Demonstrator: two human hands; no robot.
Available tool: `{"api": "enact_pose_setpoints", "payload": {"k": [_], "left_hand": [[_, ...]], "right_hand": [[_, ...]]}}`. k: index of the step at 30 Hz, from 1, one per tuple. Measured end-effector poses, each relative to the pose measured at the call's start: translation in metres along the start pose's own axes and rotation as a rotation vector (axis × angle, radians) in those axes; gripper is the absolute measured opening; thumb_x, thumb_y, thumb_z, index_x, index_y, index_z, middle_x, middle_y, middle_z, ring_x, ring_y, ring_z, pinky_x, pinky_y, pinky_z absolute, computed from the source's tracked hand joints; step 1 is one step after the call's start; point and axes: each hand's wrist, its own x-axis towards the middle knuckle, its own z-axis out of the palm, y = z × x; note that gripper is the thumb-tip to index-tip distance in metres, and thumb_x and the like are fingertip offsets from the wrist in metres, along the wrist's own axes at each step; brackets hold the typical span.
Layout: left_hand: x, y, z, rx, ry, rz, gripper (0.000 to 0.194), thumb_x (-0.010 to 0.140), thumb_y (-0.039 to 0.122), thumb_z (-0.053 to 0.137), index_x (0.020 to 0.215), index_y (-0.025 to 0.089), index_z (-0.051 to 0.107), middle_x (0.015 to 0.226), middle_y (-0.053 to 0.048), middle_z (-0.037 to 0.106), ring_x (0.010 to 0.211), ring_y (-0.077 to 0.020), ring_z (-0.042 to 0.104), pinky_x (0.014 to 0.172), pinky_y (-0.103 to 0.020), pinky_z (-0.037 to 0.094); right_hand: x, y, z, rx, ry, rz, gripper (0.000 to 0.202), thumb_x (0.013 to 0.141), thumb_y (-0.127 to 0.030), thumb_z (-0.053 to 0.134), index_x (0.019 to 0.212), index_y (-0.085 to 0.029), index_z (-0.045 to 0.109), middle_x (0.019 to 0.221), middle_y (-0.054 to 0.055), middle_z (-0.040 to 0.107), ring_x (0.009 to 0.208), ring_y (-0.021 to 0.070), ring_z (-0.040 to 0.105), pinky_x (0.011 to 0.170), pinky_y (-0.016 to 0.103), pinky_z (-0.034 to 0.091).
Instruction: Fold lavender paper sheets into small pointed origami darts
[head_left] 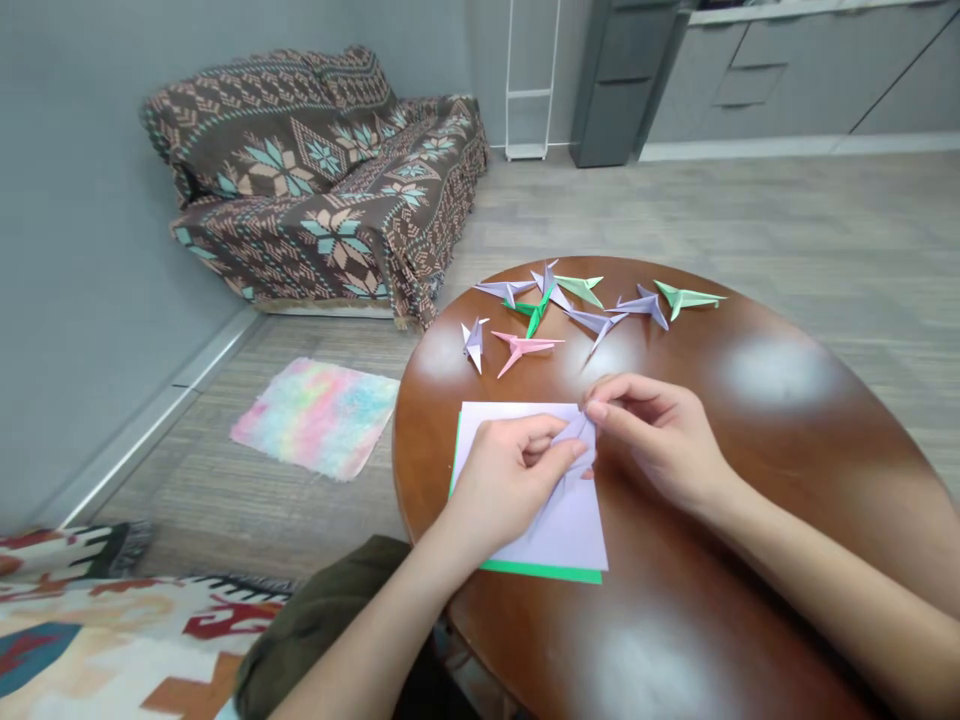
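A partly folded piece of lilac origami paper (574,437) is held between my hands, above a stack of square paper. My left hand (517,470) grips its left side between thumb and fingers. With thumb and forefinger, my right hand (660,430) pinches its upper tip. Under my left hand lies the paper stack (574,545), a lilac sheet on top with green edges showing below. Just beyond are folded paper cranes: a pink one (521,348), a green one (534,310), a small lilac and white one (474,342) and several more in lilac and pale green.
The round brown wooden table (750,500) bears all the paper. Past it on the left stands a sofa (322,190) under a patterned cover, with a pastel fluffy mat (319,415) on the floor. Grey cabinets (810,80) line the far right wall.
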Motion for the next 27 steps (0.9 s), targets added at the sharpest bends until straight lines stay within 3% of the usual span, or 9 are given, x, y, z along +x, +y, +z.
{"api": "enact_pose_setpoints", "payload": {"k": [4,8,11,14,18,24,27], "left_hand": [[0.001,-0.001,-0.001,-0.059,-0.028,-0.036,0.022,0.091,0.032,0.066,0.082,0.014,0.072,0.079,-0.006,0.076,0.071,-0.0179,0.070,0.063,-0.024,0.049],[0.002,-0.003,-0.002,-0.062,-0.039,-0.016,0.022,0.091,0.035,0.068,0.086,0.015,0.074,0.080,-0.006,0.077,0.071,-0.0179,0.070,0.064,-0.024,0.049],[0.003,-0.005,-0.002,-0.091,-0.061,-0.008,0.021,0.090,0.034,0.069,0.087,0.015,0.074,0.078,-0.005,0.077,0.071,-0.0174,0.070,0.065,-0.024,0.050],[0.005,-0.008,-0.003,-0.172,-0.071,-0.028,0.021,0.088,0.031,0.072,0.101,0.015,0.073,0.082,-0.005,0.078,0.073,-0.0176,0.072,0.066,-0.024,0.051],[0.009,-0.010,-0.008,-0.219,0.033,-0.068,0.028,0.083,0.023,0.075,0.108,0.015,0.067,0.085,-0.006,0.079,0.073,-0.0175,0.075,0.069,-0.025,0.055],[0.012,-0.009,-0.015,-0.092,0.115,-0.001,0.016,0.082,0.020,0.075,0.095,0.015,0.068,0.074,-0.002,0.076,0.067,-0.0142,0.071,0.066,-0.022,0.053],[0.012,-0.009,-0.014,-0.077,0.113,0.046,0.016,0.082,0.021,0.074,0.095,0.015,0.068,0.076,-0.002,0.075,0.067,-0.0133,0.070,0.067,-0.022,0.053]], "right_hand": [[0.003,0.000,-0.004,0.076,0.037,0.008,0.015,0.089,-0.036,0.078,0.082,-0.023,0.075,0.074,0.000,0.068,0.067,0.0129,0.061,0.066,0.025,0.051],[0.003,-0.009,-0.002,0.003,-0.103,0.112,0.020,0.076,-0.036,0.089,0.085,-0.021,0.077,0.073,0.000,0.071,0.065,0.0141,0.063,0.064,0.025,0.051],[0.002,-0.013,0.000,-0.074,-0.093,0.127,0.024,0.071,-0.037,0.091,0.076,-0.020,0.075,0.065,0.000,0.069,0.058,0.0143,0.060,0.056,0.026,0.049],[0.005,-0.010,-0.005,-0.101,0.011,0.097,0.023,0.079,-0.040,0.086,0.074,-0.020,0.075,0.060,0.000,0.067,0.055,0.0138,0.059,0.056,0.026,0.047],[0.010,-0.007,-0.012,-0.139,0.114,0.062,0.021,0.084,-0.038,0.080,0.074,-0.021,0.073,0.061,0.000,0.067,0.058,0.0140,0.061,0.059,0.026,0.048],[0.006,-0.010,-0.008,-0.413,-0.017,-0.122,0.013,0.084,-0.031,0.081,0.093,-0.022,0.077,0.088,0.003,0.077,0.073,0.0182,0.068,0.066,0.029,0.053],[0.003,-0.010,-0.006,-0.449,-0.050,-0.153,0.008,0.086,-0.030,0.078,0.089,-0.022,0.078,0.086,0.003,0.078,0.071,0.0181,0.069,0.064,0.029,0.053]]}}
